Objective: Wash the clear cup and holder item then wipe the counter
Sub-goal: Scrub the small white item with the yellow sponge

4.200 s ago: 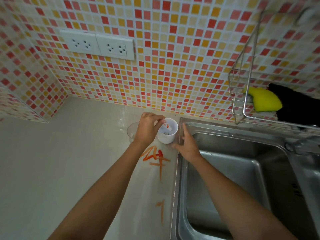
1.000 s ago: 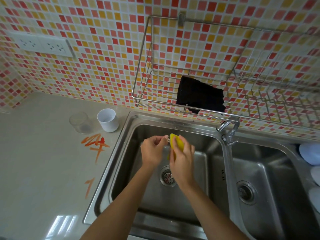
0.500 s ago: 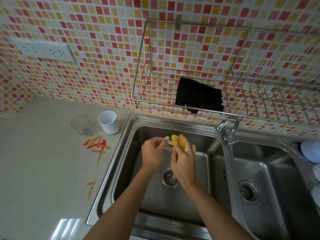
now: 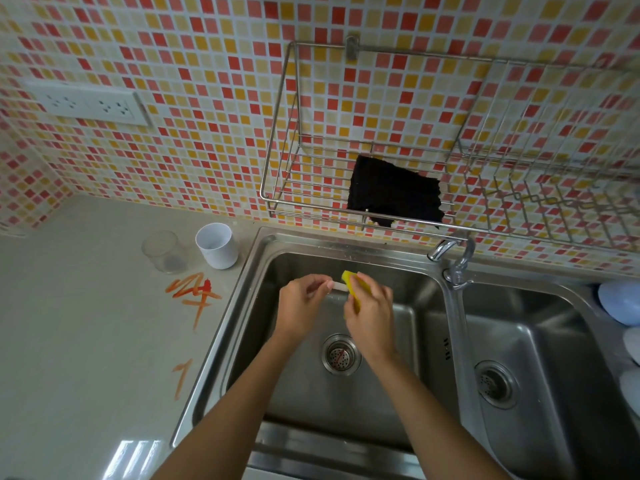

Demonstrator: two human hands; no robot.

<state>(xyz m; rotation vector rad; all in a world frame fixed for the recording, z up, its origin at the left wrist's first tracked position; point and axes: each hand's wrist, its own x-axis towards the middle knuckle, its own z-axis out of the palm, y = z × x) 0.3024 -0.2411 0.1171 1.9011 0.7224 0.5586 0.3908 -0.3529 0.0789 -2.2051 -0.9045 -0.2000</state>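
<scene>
Over the left sink basin, my left hand pinches a thin white stick-like item. My right hand grips a yellow sponge folded around the far end of that item. The clear cup stands upright on the counter left of the sink. Beside it stands the white cylindrical holder, also upright. Orange-red smears mark the counter in front of both.
A wire rack on the tiled wall holds a black cloth. The tap sits between the two basins. Pale blue and white dishes lie at the right edge. A double socket is on the wall.
Since four seconds ago I left the holder on the counter and took the sponge from the rack. Over the last second both hands stay over the basin, shifting slightly around the white item.
</scene>
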